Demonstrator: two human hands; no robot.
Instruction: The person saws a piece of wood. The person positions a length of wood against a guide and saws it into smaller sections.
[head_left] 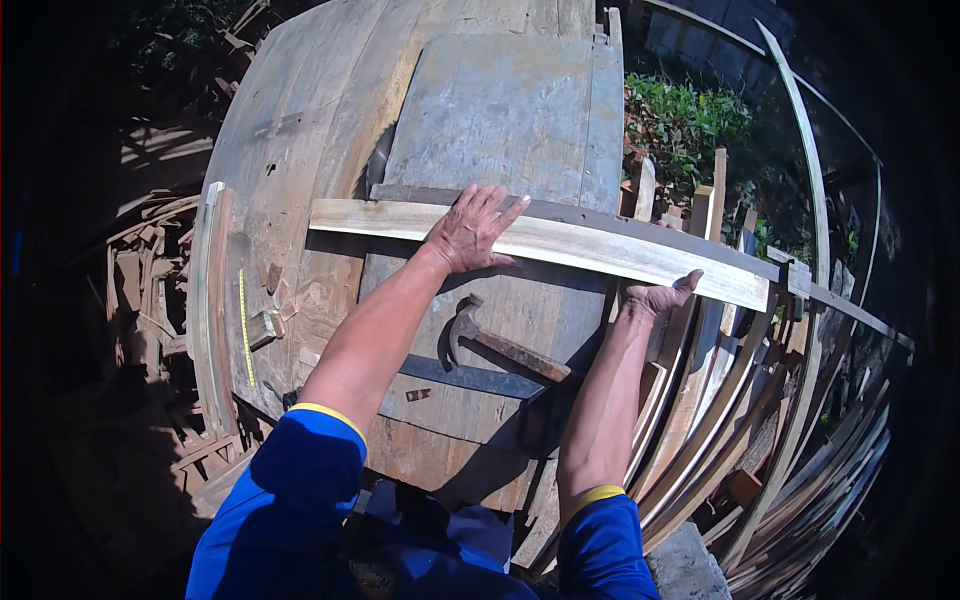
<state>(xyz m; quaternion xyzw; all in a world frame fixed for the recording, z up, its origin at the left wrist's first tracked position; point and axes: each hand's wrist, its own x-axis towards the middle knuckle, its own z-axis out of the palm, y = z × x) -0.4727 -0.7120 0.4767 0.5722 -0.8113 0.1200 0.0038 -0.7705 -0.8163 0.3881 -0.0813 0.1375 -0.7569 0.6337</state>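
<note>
And here's my left hand [470, 228], fingers spread wide across the pale board [600, 243], while my right hand [657, 295] sits at its near edge, thumb up, fingers hidden, so I can't tell how far it's closed. The board lies crosswise over my workbench [300, 130], alongside a dark strip [600, 219], its right end out above timber strips [695, 400]. Nearer me, the bench bears a claw hammer [515, 350] and a flat dark bar [480, 381].

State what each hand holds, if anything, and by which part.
The pale board: the right hand holds its near edge, right of middle; the left hand lies across it, left of middle.
</note>
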